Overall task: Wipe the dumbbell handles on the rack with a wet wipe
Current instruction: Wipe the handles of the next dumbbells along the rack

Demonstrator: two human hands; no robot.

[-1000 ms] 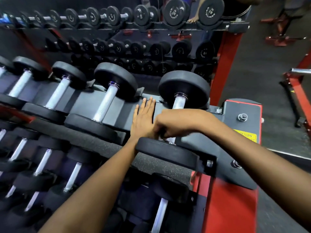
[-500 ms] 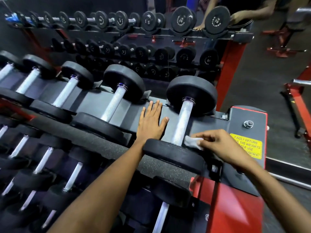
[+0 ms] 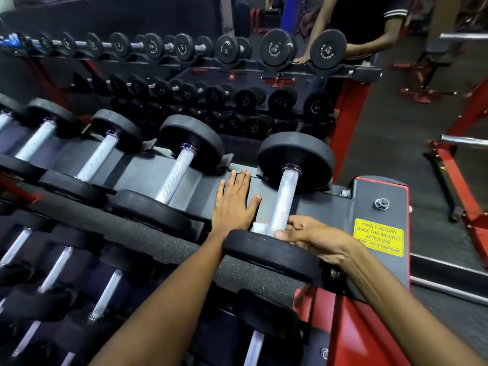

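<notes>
In the head view, the rightmost dumbbell (image 3: 286, 199) lies in its cradle on the top tier of the rack (image 3: 380, 223), toward four o'clock of frame centre, with its far black head at one o'clock of the bar and its near head at six o'clock. The right hand (image 3: 314, 239) reaches in from five o'clock and curls its grip round the near end of the knurled handle (image 3: 284, 199), thumb on the near side, with the wet wipe (image 3: 260, 227) pinched between fingers and steel; only a small white corner of it peeks out at nine o'clock of the bar. The left hand (image 3: 233, 204) lies flat on the grey tray just beside the handle, its grip spread and holding nothing. The dumbbell looks heavy and rigid, so it should stay put in its cradle under rubbing and need not be lifted; the wiping hand can simply slide along the bar. The knurling looks rough, which likely drags on a thin, limp, damp wipe and could bunch or tear it, so a wrap-around hold with moderate squeeze seems best. The neighbouring dumbbell (image 3: 178, 178) sits at ten o'clock, its handle bare. A yellow notice (image 3: 379, 237) is stuck at three o'clock of the right hand. Another person (image 3: 369, 27) stands by the far rack at twelve o'clock.
</notes>
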